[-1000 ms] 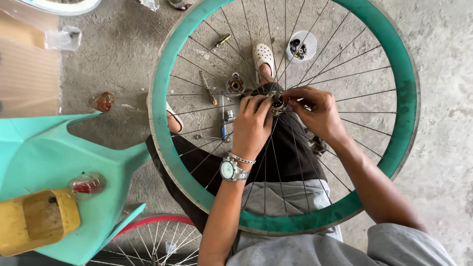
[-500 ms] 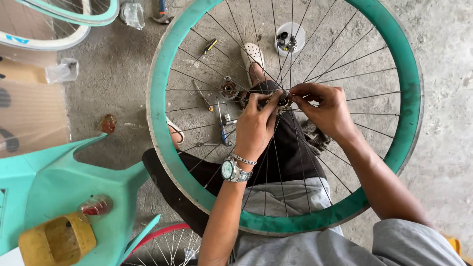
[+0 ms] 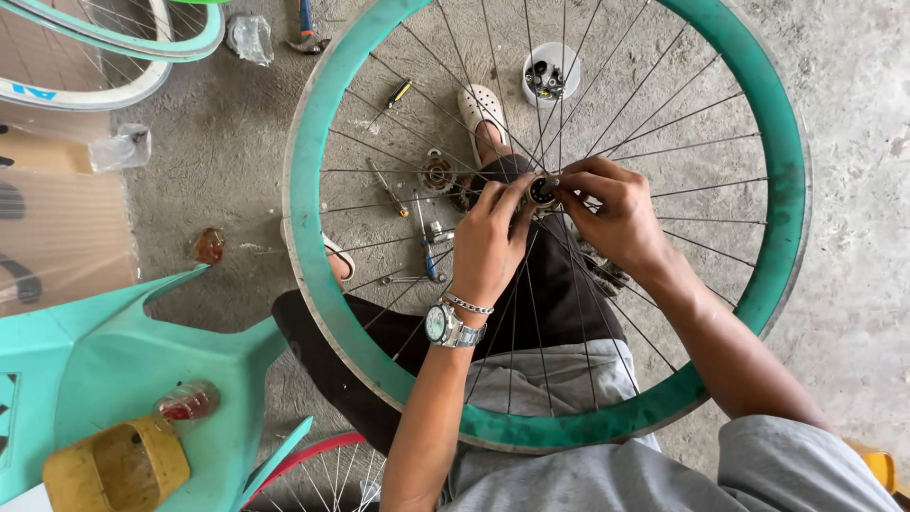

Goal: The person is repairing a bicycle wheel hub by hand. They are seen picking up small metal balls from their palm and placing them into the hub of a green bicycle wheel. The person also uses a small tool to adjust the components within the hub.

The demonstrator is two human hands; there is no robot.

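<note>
Since a moment ago we see the view has slid: the teal wheel (image 3: 313,237) sits lower and more to the right in the frame, and a second teal-and-white rim (image 3: 114,71) with a hammer (image 3: 305,27) beside it has come into sight at the top left, while both hands have stayed at the hub (image 3: 542,192). We look down on a rough grey concrete floor (image 3: 853,114), stained and scattered with small tools: a screwdriver (image 3: 397,93), a toothed sprocket (image 3: 437,173), a blue-handled tool (image 3: 427,248) and a white cup of small parts (image 3: 550,71). A teal plastic stool (image 3: 104,360) stands at the lower left with a yellow tub (image 3: 114,466) and a small red bottle (image 3: 187,402) on it, cardboard behind. The wheel lies flat across our lap, its hub at the centre. Our left hand (image 3: 493,242), a watch (image 3: 445,325) on its wrist, reaches up through the spokes, fingers closed on the hub's left side. Our right hand (image 3: 616,213) comes in from the right, fingertips pinching the hub from the other side.
</note>
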